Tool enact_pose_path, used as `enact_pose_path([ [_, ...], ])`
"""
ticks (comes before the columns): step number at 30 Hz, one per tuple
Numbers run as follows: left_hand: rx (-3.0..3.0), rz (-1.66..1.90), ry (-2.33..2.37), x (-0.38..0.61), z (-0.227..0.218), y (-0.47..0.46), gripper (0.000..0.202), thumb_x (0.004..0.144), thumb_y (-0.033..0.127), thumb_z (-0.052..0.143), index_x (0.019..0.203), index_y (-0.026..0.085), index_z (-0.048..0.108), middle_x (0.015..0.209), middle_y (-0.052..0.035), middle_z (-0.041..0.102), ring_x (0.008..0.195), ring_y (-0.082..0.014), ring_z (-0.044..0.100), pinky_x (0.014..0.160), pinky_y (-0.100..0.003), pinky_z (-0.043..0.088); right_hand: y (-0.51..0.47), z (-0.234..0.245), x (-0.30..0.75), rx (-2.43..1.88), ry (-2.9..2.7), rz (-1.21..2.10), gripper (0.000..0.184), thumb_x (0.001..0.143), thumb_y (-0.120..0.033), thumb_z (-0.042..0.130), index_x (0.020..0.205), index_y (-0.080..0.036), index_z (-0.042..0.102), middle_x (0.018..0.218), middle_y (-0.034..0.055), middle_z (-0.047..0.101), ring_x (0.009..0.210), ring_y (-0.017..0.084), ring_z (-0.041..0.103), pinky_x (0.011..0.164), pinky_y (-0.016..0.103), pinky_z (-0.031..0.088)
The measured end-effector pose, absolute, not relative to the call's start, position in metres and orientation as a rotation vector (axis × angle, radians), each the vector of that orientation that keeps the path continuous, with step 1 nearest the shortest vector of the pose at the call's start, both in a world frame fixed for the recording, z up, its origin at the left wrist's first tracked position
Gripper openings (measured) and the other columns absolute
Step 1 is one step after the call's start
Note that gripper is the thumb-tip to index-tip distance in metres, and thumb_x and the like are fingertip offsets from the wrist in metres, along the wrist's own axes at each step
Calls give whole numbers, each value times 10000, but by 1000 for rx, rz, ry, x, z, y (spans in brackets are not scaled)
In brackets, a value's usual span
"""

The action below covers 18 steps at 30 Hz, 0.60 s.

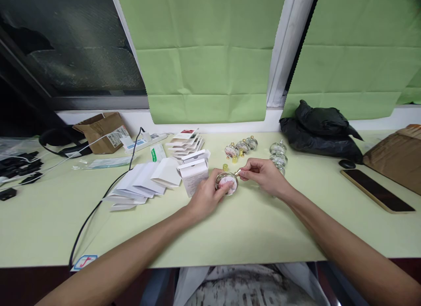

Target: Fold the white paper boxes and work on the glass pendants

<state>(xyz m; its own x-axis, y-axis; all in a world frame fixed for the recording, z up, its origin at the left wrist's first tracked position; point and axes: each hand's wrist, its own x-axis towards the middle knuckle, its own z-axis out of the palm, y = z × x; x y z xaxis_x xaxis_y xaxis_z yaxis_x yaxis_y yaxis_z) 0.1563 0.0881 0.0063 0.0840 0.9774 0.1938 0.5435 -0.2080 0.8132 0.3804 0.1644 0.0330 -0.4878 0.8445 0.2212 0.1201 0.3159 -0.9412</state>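
Observation:
My left hand (206, 198) is wrapped round a small round glass bottle (226, 182) with pink and white filling, held just above the pale green table (250, 227). My right hand (263, 173) pinches the bottle's small gold top at its right side. A loose gold cap (225, 167) stands just behind the bottle. An open white carton (194, 174) stands right beside my left hand. More round glass bottles sit behind: three in a row (241, 147) and a few stacked (278, 154) near my right hand.
Flat white cartons (141, 181) and a fanned stack of cards (186, 143) lie left of centre. A black cable (95, 209) crosses the table's left. A black bag (320, 128), a phone (376, 189), cardboard boxes (103, 131) and a headset (59, 141) ring the edges.

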Motion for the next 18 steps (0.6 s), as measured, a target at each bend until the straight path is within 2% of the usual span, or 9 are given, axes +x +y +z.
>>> enact_pose_path([
  [10,1756,1026,1460,161,3,91,440,995,612,554,1225,238,572,627,40,635,536,-178,607,540,-265,421,163,28,375,-886,-1817,1174,391,846,-553,785,750,-201,645,750,19,701,728,187,643,705,324,499],
  [18,1728,1097,1448,163,6,91,413,993,610,569,1201,253,557,779,5,723,571,-184,626,542,-278,430,167,29,378,-835,-1776,1190,342,866,-522,794,837,-210,657,914,49,757,881,216,716,847,384,585],
])
